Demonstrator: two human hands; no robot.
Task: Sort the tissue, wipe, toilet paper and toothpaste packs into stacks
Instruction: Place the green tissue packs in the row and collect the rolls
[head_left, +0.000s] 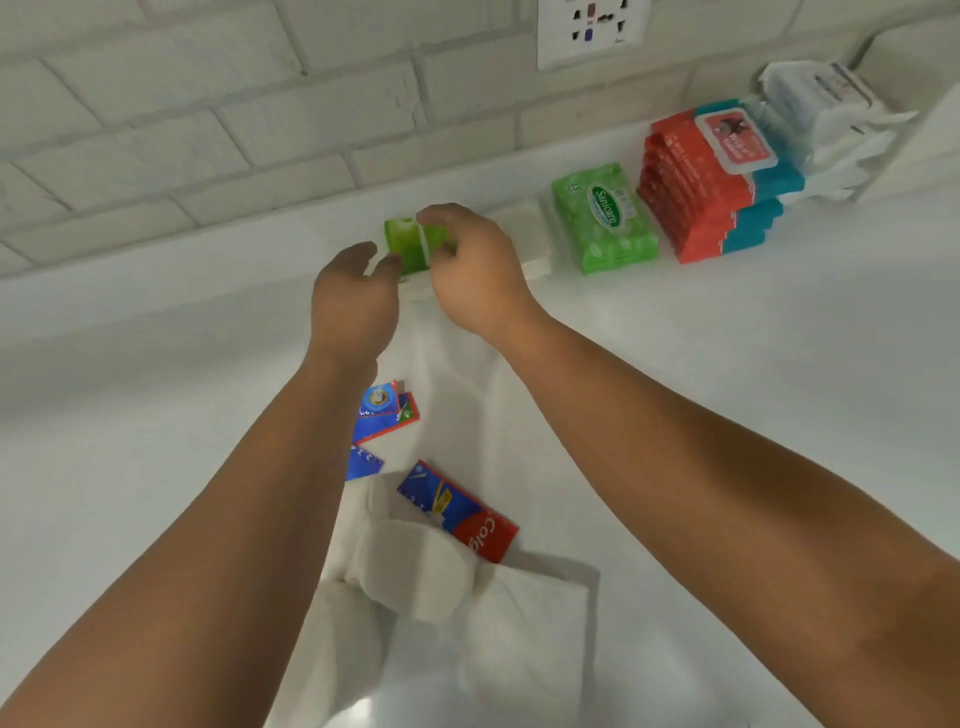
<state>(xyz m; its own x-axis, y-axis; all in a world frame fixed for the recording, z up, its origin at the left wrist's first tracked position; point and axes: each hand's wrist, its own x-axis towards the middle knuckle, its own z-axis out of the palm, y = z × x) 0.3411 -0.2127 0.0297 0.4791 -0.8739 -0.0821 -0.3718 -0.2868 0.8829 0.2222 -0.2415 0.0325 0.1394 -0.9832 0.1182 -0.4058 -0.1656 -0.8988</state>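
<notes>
A small green tissue pack (410, 244) is held at the back of the white counter, near the wall. My right hand (475, 270) grips its right side with curled fingers. My left hand (353, 296) touches its lower left corner with fingertip and thumb. A stack of green Sanicare packs (605, 218) stands to the right, then a stack of red and blue wipe packs (711, 182) and white packs (831, 119) behind. Near me lie blue and red toothpaste boxes (457, 512), small blue packs (384, 415) and white toilet paper rolls (415, 571).
A white brick wall runs along the back with a power socket (592, 31) above the stacks. The white counter (727, 364) stretches right and left of my arms. A white plastic bag (519, 649) lies under the rolls at the front.
</notes>
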